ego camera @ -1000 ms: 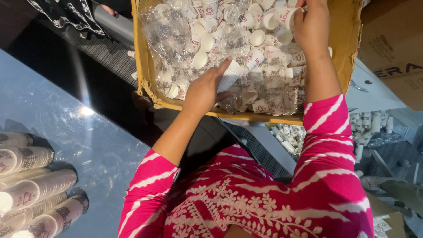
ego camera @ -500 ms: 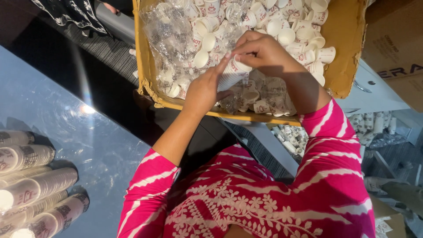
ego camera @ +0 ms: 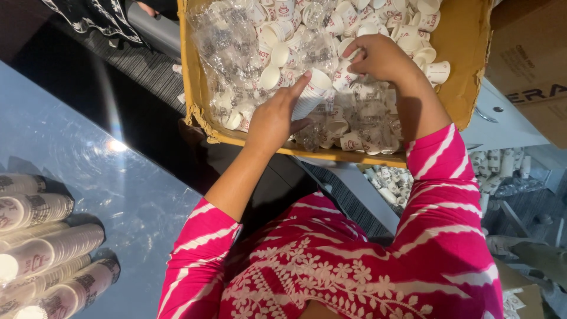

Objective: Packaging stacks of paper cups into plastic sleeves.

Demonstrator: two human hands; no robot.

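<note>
A cardboard box [ego camera: 195, 88] in front of me is full of small white paper cups and crumpled clear plastic wrap [ego camera: 227, 53]. My left hand [ego camera: 271, 118] is wrapped around a short stack of nested white cups [ego camera: 310, 94], held tilted over the box. Just to the right of that stack, my right hand [ego camera: 378, 56] reaches among the loose cups, fingers curled down on a cup; what it grips is partly hidden. Both my sleeves are pink with white stripes.
Several long stacks of paper cups [ego camera: 41, 254] lie on a glossy blue-grey table [ego camera: 112, 195] at the lower left. More loose cups [ego camera: 496, 168] lie on the floor at the right beside another cardboard box [ego camera: 531, 65]. A dark patterned garment [ego camera: 100, 18] shows at the top left.
My right hand has come down from the box's far right corner to the middle, close to my left hand. The left hand now holds the stack raised and tilted.
</note>
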